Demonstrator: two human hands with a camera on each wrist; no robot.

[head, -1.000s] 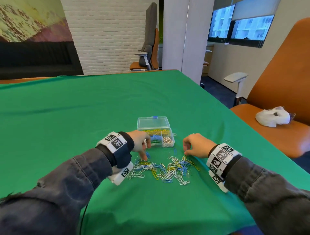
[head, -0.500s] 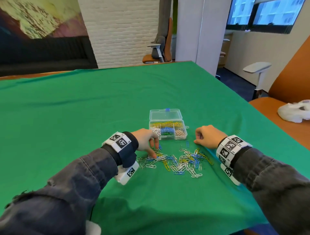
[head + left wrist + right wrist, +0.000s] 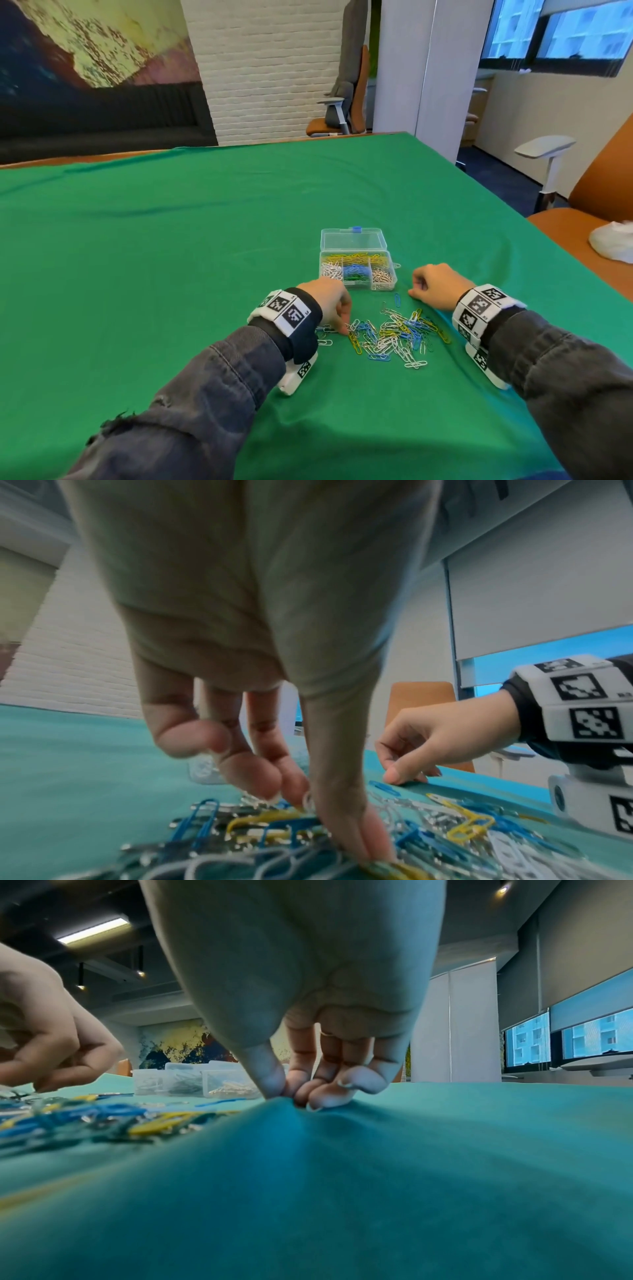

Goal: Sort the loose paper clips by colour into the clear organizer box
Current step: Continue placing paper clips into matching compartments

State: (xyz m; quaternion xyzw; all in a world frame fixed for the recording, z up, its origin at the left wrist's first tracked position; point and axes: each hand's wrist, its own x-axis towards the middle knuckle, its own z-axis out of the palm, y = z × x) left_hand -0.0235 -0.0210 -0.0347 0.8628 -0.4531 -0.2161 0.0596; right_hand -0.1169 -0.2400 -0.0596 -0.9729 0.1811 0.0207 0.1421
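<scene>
The clear organizer box (image 3: pixel 358 270) stands open on the green cloth (image 3: pixel 171 274), its compartments holding yellow, white, blue, green and silver clips. In front of it lies the pile of loose paper clips (image 3: pixel 394 337). My left hand (image 3: pixel 342 327) is at the pile's left edge; its thumb (image 3: pixel 363 842) presses down on clips and its fingertips (image 3: pixel 270 783) touch others. My right hand (image 3: pixel 412 293) is right of the box, clear of the pile. Its curled fingers and thumb (image 3: pixel 291 1096) pinch a raised fold of cloth. A lone blue clip (image 3: pixel 397 299) lies beside it.
The table's right edge runs close past my right arm. Beyond it stands an orange chair (image 3: pixel 582 233) with a white bundle (image 3: pixel 613 241) on its seat, and a grey armrest (image 3: pixel 544 147). Bare cloth stretches to the left and behind the box.
My right hand has left the pile's upper right corner and moved to the cloth right of the box. My left hand has stayed at the pile's left edge.
</scene>
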